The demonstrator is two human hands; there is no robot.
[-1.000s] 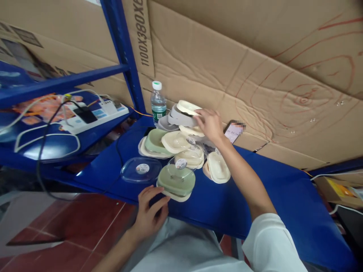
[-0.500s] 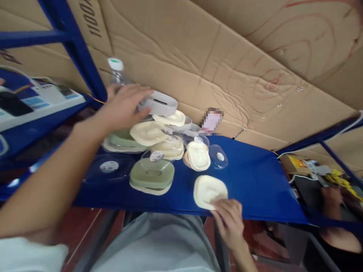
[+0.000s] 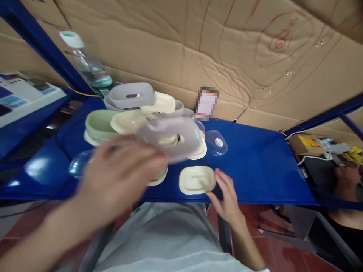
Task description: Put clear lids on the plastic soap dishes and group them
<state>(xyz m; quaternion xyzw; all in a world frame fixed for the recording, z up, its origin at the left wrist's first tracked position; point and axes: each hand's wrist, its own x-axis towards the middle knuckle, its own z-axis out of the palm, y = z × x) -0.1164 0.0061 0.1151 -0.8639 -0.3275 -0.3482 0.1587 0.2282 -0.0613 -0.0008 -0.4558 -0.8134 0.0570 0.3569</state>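
Observation:
My left hand, smeared by motion, is closed on the near left end of a grey slotted dish held above the table. Fingers and thumb of my right hand grip the right edge of a shallow cream dish with a raised middle, low over the table's front edge. Behind the raised grey dish lies a pile: a green dish, cream dishes and another grey slotted dish. My left hand and the grey dish hide much of the pile.
A clear lid with a round sticker lies on the blue table. At the back left stands a water bottle. A blurred-out phone-like thing leans on the cardboard wall. Another person's arm shows at right.
My left hand has come from the back of the pile toward the front with the grey slotted dish. My right hand still holds the cream dish, now turned more level. The view has shifted.

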